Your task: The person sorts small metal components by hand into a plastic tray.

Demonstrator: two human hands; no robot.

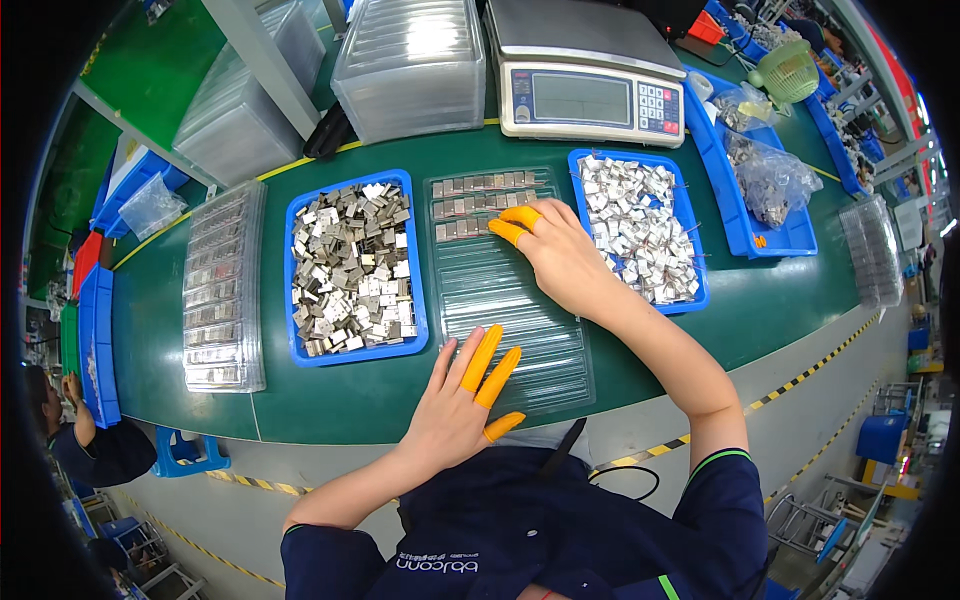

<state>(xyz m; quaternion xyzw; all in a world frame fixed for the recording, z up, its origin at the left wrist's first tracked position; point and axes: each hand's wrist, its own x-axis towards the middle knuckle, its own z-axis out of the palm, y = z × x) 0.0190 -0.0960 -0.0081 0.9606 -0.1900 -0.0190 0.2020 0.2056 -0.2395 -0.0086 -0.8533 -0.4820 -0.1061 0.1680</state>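
**Clear tray (515,290): top rows loaded with metal parts (485,182)**

Tray: transparent plastic, shallow, ribbed crosswise, flat, long side running away from the body. Right hand (568,258) is over its upper right area, left hand (448,412) at its lower left edge, fingers spread over the plastic. Parts: small, blocky, silver-grey, side by side in three rows. Two rows sit just beyond the right fingertips; the third, nearest row ends at them. Can't tell if a part is pinched there. Grooves between the hands are bare plastic.
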